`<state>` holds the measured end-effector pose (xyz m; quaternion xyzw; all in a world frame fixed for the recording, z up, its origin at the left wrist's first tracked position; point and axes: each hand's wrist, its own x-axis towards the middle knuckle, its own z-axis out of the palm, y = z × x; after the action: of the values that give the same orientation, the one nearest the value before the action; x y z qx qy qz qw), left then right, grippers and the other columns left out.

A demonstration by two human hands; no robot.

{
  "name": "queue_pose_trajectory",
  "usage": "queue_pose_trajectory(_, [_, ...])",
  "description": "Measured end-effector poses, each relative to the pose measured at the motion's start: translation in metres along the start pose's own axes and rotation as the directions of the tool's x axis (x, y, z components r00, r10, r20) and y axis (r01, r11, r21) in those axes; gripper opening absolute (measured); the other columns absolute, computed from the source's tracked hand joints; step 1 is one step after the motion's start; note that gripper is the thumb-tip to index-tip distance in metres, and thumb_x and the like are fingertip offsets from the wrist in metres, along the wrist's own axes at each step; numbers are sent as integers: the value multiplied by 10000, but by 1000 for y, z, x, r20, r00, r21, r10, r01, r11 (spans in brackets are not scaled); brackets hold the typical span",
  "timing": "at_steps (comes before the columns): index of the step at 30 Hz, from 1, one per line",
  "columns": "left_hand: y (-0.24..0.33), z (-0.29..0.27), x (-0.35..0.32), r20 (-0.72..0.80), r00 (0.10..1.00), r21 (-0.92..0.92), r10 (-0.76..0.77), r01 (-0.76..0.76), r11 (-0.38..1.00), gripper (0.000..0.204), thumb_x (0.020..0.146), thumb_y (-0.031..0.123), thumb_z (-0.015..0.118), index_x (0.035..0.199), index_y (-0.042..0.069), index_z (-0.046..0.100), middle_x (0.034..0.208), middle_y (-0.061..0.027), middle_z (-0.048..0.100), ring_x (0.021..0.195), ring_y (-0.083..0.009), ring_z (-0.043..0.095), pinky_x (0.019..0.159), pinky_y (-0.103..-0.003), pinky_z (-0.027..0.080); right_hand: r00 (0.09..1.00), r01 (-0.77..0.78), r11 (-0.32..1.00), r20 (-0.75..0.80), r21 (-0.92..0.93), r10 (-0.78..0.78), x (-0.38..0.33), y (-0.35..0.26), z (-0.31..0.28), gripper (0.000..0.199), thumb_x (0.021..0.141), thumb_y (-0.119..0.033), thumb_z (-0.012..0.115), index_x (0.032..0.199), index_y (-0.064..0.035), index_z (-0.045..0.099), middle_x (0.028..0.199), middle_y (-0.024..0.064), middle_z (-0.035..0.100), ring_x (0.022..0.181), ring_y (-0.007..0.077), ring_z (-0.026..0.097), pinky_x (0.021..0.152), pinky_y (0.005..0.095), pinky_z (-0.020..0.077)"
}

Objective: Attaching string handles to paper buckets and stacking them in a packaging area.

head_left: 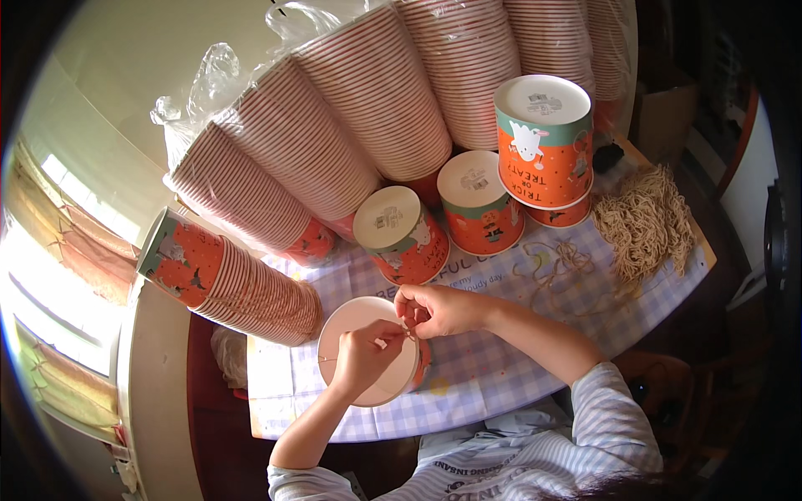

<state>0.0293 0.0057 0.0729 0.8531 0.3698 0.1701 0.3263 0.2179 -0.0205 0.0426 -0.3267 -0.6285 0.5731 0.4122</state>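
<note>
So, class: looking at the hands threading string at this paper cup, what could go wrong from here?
The thin string pinched between the left hand and right hand might slip out. The cup lies tipped near the table edge and could roll off. The leaning cup stacks could slide onto the work.
</note>
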Motion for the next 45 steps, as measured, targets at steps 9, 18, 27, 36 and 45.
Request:
queue_pose_trajectory(9, [-8,1,1,72,991,-308,-112,129,943,137,748,37,605,866,-33,614,779,-82,647,690,-102,611,624,-223,507,1000,-8,998,4,66,8,1,4,0,275,737,-32,606,953,-33,435,816,5,489,738,66,463,641,212,408])
queue_pose_trajectory(18, [-11,4,5,88,993,-294,-84,107,950,75,765,18,611,816,-20,573,745,-48,604,624,-67,555,545,-186,458,999,-34,999,6,14,34,0,-1,1,284,729,-29,589,969,-18,438,819,11,489,741,72,465,644,214,409])
queue_pose_trajectory(27, [-8,2,6,164,967,-446,-193,248,860,97,770,18,607,851,-17,566,781,-57,612,660,-72,556,550,-186,440,1000,-17,1000,-10,-24,17,0,-2,1,228,729,-23,559,934,-22,459,848,8,490,735,76,469,633,227,416])
queue_pose_trajectory(36, [-12,2,5,224,947,-542,-233,319,778,75,778,14,592,842,-19,569,763,-53,601,667,-83,555,577,-190,438,999,41,997,2,-58,-41,-2,-5,2,218,722,-26,569,906,-32,453,845,8,486,714,78,471,623,231,413])
queue_pose_trajectory(45, [-11,7,2,6,997,-395,-77,73,916,120,734,-15,585,813,14,499,761,-37,592,664,-54,523,575,-182,416,998,59,990,-18,-124,-62,-1,-6,3,252,703,-30,564,930,-22,455,848,20,499,701,90,490,606,240,422])
